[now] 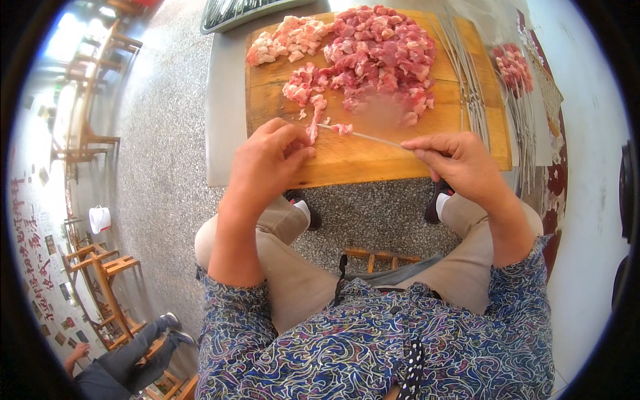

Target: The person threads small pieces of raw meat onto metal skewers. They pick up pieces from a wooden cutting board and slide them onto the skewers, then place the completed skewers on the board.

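Observation:
My right hand (457, 157) pinches one end of a thin metal skewer (377, 139), which slants across the near part of a wooden cutting board (350, 167). A small chunk of raw meat (343, 129) is threaded near the skewer's far end. At that tip my left hand (272, 155) grips a long strip of pale raw meat (318, 107) by its lower end; the fingertips are partly hidden. Beyond lie a large heap of red meat cubes (382, 50), a paler, fatty heap (292, 37) and a smaller cluster of pieces (300, 85).
Bare metal skewers (467, 85) lie along the board's right side. Beside the board, meat-loaded skewers (515, 70) rest near the wall. A tray of skewers (245, 10) stands at the back left. Wooden benches (107, 280) and a seated person's legs (145, 352) are at far left.

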### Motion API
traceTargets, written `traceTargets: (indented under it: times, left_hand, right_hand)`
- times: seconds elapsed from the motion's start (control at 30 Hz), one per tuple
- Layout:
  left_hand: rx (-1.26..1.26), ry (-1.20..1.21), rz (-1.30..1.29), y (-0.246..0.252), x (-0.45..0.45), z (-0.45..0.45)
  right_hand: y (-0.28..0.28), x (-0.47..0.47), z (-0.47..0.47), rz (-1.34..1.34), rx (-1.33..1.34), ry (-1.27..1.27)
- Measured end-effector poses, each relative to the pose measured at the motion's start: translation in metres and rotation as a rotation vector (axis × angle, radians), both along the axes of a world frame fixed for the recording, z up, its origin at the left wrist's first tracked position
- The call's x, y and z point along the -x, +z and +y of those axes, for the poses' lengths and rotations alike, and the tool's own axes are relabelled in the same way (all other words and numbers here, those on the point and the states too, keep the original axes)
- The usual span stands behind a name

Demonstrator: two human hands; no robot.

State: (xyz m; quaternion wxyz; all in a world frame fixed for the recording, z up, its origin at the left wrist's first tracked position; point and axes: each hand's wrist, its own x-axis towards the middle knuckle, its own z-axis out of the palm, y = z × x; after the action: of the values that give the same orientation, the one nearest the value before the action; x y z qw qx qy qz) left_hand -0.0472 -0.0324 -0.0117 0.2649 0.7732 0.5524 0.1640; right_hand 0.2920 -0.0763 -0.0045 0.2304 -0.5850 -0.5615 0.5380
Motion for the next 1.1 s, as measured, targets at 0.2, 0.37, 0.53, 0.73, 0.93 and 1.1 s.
traceTargets:
  times: [0.2, 0.37, 0.53, 0.73, 0.93, 1.1]
  left_hand:
    - [-0.016, -0.034, -0.045, -0.001, 0.003, -0.003]
    - [0.021, -0.033, -0.114, -0.003, 0.010, -0.004]
    - [0.100, -0.020, 0.009, 0.000, 0.015, 0.001]
    - [-0.072, 0.087, -0.087, -0.005, 0.005, 0.007]
    - [-0.029, 0.059, -0.119, -0.009, -0.005, 0.010]
    - [-0.004, 0.067, -0.176, -0.011, -0.003, 0.011]
  right_hand:
    - [-0.004, 0.003, 0.004, -0.059, 0.007, 0.006]
    - [0.001, -0.006, 0.005, -0.095, -0.089, -0.002]
    - [0.006, -0.008, 0.003, -0.060, -0.110, -0.031]
    - [0.012, -0.001, 0.002, -0.063, -0.004, 0.030]
    - [0.008, 0.005, 0.002, -0.037, 0.007, 0.027]
    - [-0.001, 0.001, 0.005, -0.045, -0.001, 0.059]
